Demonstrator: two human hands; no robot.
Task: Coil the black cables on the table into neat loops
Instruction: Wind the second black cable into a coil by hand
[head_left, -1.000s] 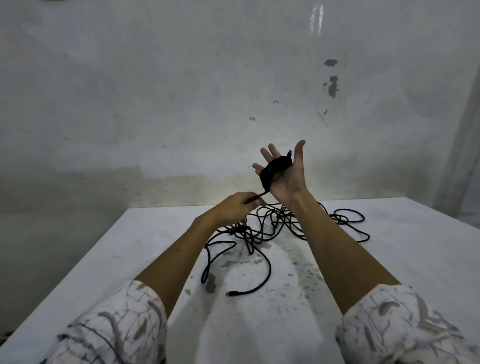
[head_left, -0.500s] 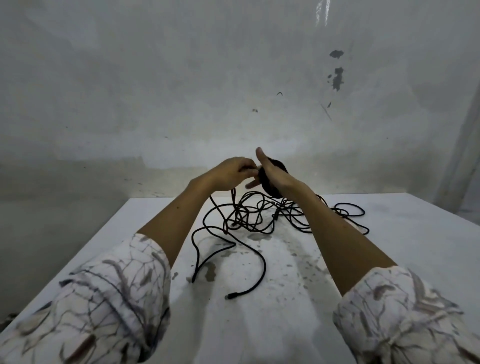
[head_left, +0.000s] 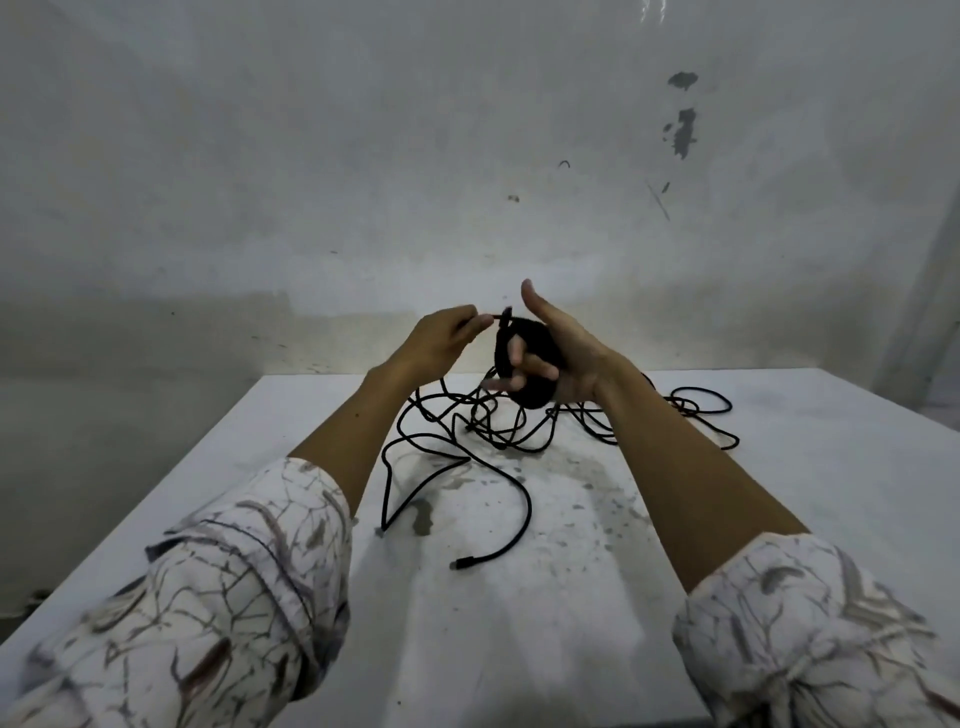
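Currently the left hand (head_left: 441, 340) is raised above the far part of the table (head_left: 779, 519), its fingertips (head_left: 480, 323) pinched on a short run of black cable (head_left: 501, 318). That pinched run lies roughly level and points right, straight toward the coil.

Just right of it, the coil (head_left: 530, 364) is a dense black bundle wound around the right hand (head_left: 566, 358). Its long axis runs from upper left to lower right across the palm. The right fingers (head_left: 519, 358) are spread and loosely bent through the wraps, gripping nothing tightly, while the thumb (head_left: 535, 306) stands upright behind the bundle. The two hands are near each other but not touching; the cable bridges the gap.

Below both hands, the unwound slack (head_left: 467, 426) lies in a tangle on the far half of the table, with one loop trailing right (head_left: 701, 405) and one free end with a connector (head_left: 465, 562) lying nearer the person.

The next wrap probably depends on the left hand, which is the nearer to the slack, carrying its strand rightward over the coil, across that long axis. The tangle beneath may snag as the strand feeds up.
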